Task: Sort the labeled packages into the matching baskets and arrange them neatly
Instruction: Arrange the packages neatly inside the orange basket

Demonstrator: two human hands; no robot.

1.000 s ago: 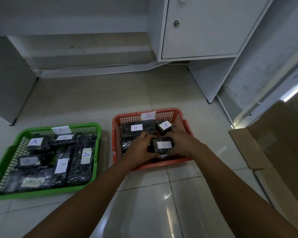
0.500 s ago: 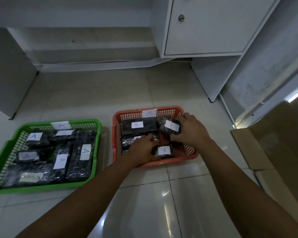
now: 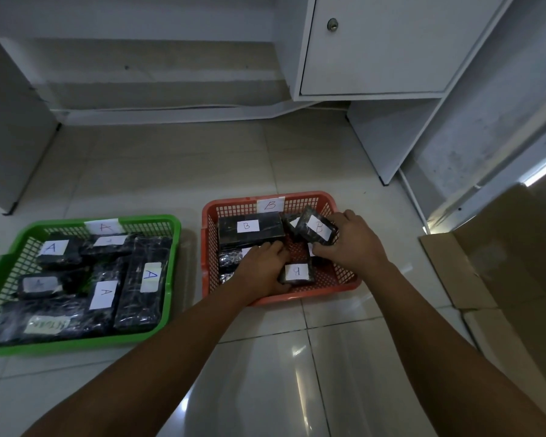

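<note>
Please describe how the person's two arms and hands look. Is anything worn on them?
Both forearms are bare to the bottom edge of the picture; no sleeve shows. The left hand and the right hand wear no gloves. No watch, bracelet or ring can be seen. The dim light hides finer details.

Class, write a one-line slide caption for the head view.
Both hands arrange B-labeled packages in the orange basket; right hand grips a B package.

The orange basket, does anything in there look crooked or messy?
Yes. In the orange basket, the right hand holds one B package tilted up at an angle, not lying flat. The small package beside the left hand has its label upside down. The big B package lies flat and straight.
</note>
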